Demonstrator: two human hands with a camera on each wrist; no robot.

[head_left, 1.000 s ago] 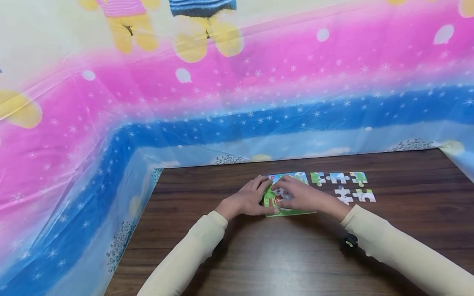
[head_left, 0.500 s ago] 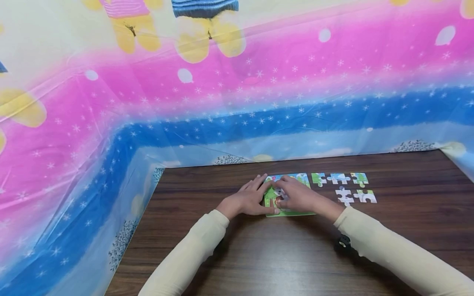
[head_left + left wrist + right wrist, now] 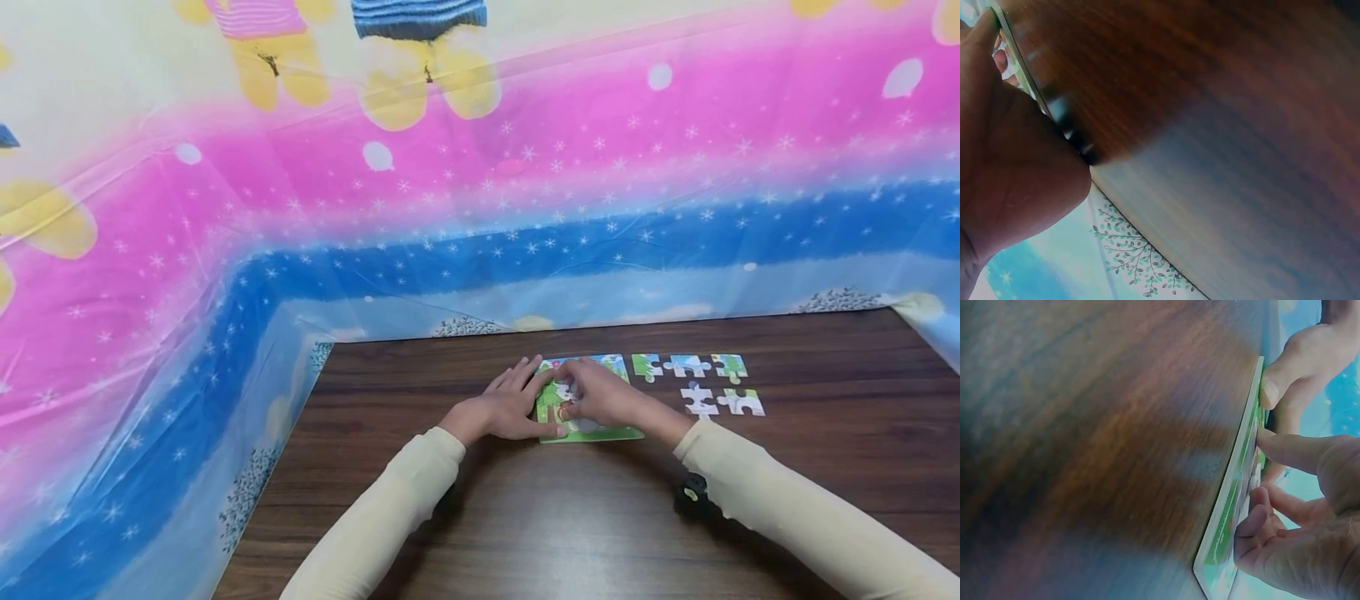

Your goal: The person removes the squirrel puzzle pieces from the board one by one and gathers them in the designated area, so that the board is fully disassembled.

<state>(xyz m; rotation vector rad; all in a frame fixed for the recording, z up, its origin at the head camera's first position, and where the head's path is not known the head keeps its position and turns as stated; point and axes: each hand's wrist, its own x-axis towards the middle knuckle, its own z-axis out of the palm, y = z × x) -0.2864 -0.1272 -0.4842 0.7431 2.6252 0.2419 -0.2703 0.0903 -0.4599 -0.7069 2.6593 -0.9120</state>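
I have the picture puzzle board (image 3: 600, 434) lying flat on the dark wooden table (image 3: 555, 525), toward its far edge, right under both hands. Its green lower border shows clear of the fingers; much of the middle is covered.

The left hand (image 3: 512, 410) is at the board's left side, its fingers stretched out and spread wide over that edge, the thumb touching near the lower left corner. The right hand (image 3: 602, 393) comes over the board from its right, fingers bent down and tips on the picture. On the right wrist view I read a gap between thumb and fingers, with the thumb tip against the board; I cannot tell whether a piece is pinched there.

Both forearms, in pale sleeves (image 3: 382, 508), reach forward and angle inward, so the hands nearly meet. A small black object (image 3: 692, 490) sits under the right wrist.

Just right of the board I count five loose puzzle pieces (image 3: 687, 366), three in a far row and two in a nearer one. Behind the table hangs a pink and blue printed cloth (image 3: 480, 187).
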